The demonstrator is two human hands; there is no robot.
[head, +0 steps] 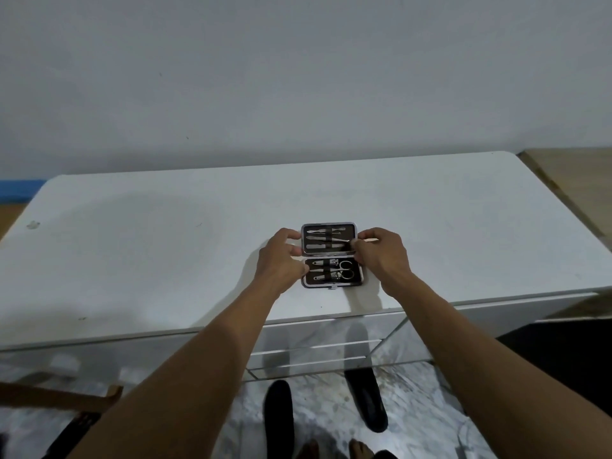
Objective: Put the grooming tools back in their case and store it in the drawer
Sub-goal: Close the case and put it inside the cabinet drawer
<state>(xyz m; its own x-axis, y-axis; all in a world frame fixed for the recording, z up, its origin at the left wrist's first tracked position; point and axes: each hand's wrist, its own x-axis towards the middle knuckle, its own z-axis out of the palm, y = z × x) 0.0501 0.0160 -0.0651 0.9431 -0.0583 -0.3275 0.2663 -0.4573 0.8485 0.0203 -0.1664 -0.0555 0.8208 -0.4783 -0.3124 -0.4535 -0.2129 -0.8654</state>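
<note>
A rectangular, silver-rimmed, dark-lined grooming case [332, 256] lies opened flat on the white tabletop [165, 243], near its front edge. Slim metal tools [326, 240] sit under straps in the far half, and scissors [346, 270] in the near half. The left hand [281, 256] curls round the case's left rim. The right hand [381, 253] pinches the far half's right rim. White surface stretches wide on both sides and back to the wall.

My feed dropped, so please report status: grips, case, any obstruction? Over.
Left grip and right grip hold the case by its sides. Case open on white top, tools in both halves. Nothing blocks it.
</note>
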